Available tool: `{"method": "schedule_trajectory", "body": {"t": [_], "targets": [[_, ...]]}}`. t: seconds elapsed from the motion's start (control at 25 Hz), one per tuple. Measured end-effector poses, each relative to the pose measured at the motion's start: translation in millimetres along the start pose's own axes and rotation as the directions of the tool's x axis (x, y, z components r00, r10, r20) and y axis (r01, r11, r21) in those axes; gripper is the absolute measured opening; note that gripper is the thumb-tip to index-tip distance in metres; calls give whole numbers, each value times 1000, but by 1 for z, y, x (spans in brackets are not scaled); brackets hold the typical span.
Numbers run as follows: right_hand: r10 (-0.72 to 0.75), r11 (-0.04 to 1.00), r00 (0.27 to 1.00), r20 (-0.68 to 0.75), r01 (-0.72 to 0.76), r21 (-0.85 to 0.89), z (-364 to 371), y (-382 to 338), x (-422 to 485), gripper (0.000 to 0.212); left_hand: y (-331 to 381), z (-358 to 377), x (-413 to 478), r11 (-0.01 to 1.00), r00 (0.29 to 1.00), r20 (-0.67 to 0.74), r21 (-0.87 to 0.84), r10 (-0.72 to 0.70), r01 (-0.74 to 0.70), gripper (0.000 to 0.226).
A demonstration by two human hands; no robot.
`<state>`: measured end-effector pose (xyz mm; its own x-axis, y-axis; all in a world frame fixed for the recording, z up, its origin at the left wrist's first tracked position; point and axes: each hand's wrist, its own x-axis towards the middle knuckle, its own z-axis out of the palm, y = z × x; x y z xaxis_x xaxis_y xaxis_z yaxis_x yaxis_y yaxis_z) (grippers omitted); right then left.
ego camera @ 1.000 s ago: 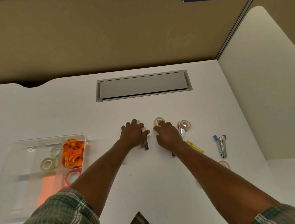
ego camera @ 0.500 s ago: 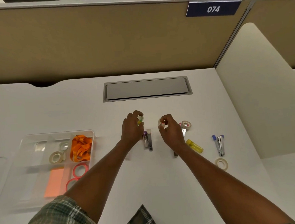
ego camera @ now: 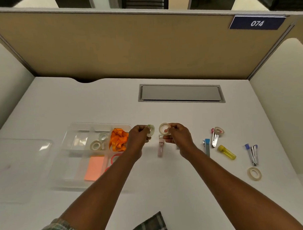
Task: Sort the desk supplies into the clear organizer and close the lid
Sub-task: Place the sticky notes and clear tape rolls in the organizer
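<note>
Mid-sort, my left grip (ego camera: pixel 139 138) pinches one tape roll (ego camera: pixel 151 130), my right grip (ego camera: pixel 178 138) a second tape roll (ego camera: pixel 164 128); both next need the clear organizer (ego camera: pixel 99 124), frame left.

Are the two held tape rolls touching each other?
Apart. Head view shows a clear gap between the left roll and the right roll.

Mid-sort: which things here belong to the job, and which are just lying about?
Job: clear organizer, lid, left-hand tape roll, right-hand tape roll, far-right tape roll, yellow tube, far-right stapler.
Lying about: desk hatch, number sign.
</note>
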<state>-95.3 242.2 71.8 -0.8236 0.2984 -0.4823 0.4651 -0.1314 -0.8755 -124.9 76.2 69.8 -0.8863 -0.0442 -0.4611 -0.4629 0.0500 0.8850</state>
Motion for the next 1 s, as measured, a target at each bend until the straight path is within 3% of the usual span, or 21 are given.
{"method": "schedule_trajectory", "body": {"t": [0.28,0.48,0.6,0.76,0.88,1.0], "targets": [[-69,987,989,129,86,-134,109,7,-17,13,0,-109,-2,996,991,-110,70,70,-62,17],[-99,934,968,232,170,-313,171,10,-23,20,-8,-177,11,886,952,-158,430,264,-174,11],[-221,768,931,291,350,-537,201,11,-23,20,-22,-204,20,729,939,-115,664,323,-169,15],[-325,519,852,411,524,-676,232,21,-21,16,-39,-222,26,384,911,24,902,412,-197,20],[-363,374,800,478,595,-711,245,30,-16,20,-45,-227,28,294,888,61,932,455,-214,23],[-373,306,785,494,607,-733,253,35,-13,23,-46,-226,31,265,867,90,932,490,-246,24]]}}
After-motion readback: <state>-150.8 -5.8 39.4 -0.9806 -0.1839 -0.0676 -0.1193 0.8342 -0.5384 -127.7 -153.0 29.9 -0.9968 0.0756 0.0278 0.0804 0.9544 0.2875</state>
